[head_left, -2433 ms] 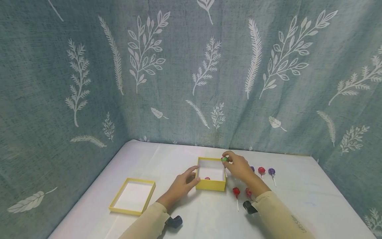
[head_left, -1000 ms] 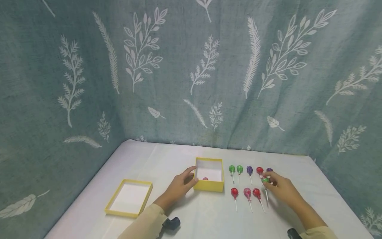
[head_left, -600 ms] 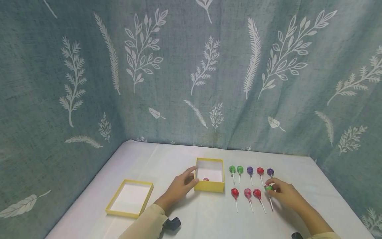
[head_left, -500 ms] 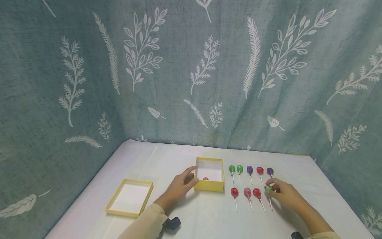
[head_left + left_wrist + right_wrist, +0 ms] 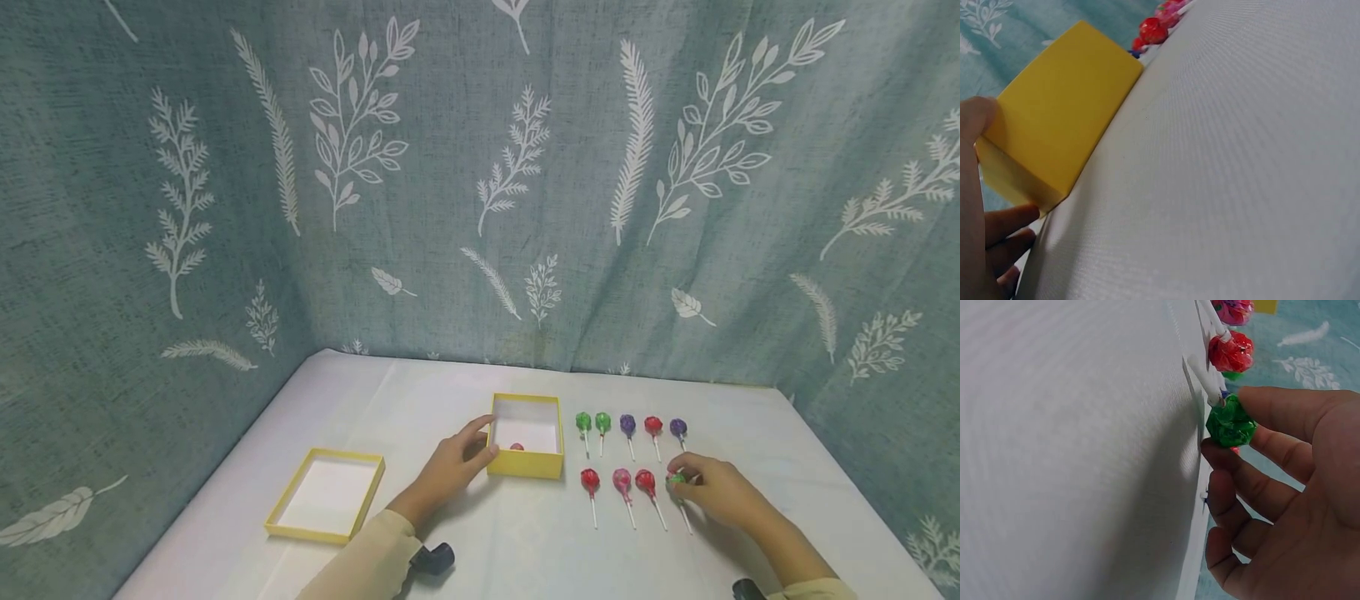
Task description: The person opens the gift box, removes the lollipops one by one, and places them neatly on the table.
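Note:
In the head view my left hand (image 5: 452, 467) holds the left side of an open yellow box (image 5: 525, 465), thumb at its front corner. The left wrist view shows the box's yellow wall (image 5: 1072, 106) between thumb and fingers. My right hand (image 5: 716, 487) pinches a green lollipop (image 5: 1232, 423) by its wrapped head between thumb and fingers, its white stick pointing toward the front. It sits at the right end of a front row with a red (image 5: 590, 481), a pink (image 5: 622, 481) and another red lollipop (image 5: 646, 481). A pink lollipop head (image 5: 517, 447) shows inside the box.
Behind the front row lies a back row: two green lollipops (image 5: 583, 422), a purple one (image 5: 627, 425), a red one (image 5: 653, 426) and another purple one (image 5: 678, 428). The yellow-rimmed lid (image 5: 326, 496) lies at left on the white table. A patterned curtain (image 5: 450, 208) hangs behind.
My right hand has carried the green lollipop from beside the box to the right, then lowered it at the front row's end. The left hand has stayed on the box.

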The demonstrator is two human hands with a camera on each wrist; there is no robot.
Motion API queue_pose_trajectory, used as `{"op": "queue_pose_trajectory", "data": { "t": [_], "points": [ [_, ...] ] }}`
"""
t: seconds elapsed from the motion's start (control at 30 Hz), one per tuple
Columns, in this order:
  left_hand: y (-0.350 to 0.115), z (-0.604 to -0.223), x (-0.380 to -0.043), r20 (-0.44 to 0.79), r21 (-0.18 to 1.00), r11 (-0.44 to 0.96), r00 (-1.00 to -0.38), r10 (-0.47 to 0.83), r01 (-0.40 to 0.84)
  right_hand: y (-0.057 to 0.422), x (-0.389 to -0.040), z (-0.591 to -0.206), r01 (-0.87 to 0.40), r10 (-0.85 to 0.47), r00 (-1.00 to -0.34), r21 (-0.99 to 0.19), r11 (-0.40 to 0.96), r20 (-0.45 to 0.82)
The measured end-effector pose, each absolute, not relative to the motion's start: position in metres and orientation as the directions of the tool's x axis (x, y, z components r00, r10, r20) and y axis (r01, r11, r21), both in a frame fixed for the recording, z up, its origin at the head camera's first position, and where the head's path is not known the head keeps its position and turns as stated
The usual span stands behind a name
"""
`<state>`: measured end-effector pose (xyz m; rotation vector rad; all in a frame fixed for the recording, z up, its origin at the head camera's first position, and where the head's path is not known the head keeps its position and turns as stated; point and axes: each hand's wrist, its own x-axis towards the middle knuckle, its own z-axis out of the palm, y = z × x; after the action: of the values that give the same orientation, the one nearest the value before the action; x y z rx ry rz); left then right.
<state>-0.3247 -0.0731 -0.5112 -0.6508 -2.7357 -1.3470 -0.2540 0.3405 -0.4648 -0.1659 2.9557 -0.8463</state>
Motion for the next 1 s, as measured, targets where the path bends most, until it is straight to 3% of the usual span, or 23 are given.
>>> {"op": "queue_pose_trajectory", "data": {
  "t": [0.33, 1.0],
  "points": [
    [-0.073, -0.512, -0.322, 0.191, 0.747, 0.552, -0.916, 0.354, 0.369, 0.339, -0.254, -0.469, -0.004, -0.070, -0.992, -0.517, 0.856, -0.109],
    [-0.073, -0.509, -0.325, 0.205, 0.748, 0.539, -0.907, 0.367, 0.387, 0.334, -0.264, -0.450, -0.024, -0.068, -0.994, -0.440, 0.898, -0.085]
  ]
}}
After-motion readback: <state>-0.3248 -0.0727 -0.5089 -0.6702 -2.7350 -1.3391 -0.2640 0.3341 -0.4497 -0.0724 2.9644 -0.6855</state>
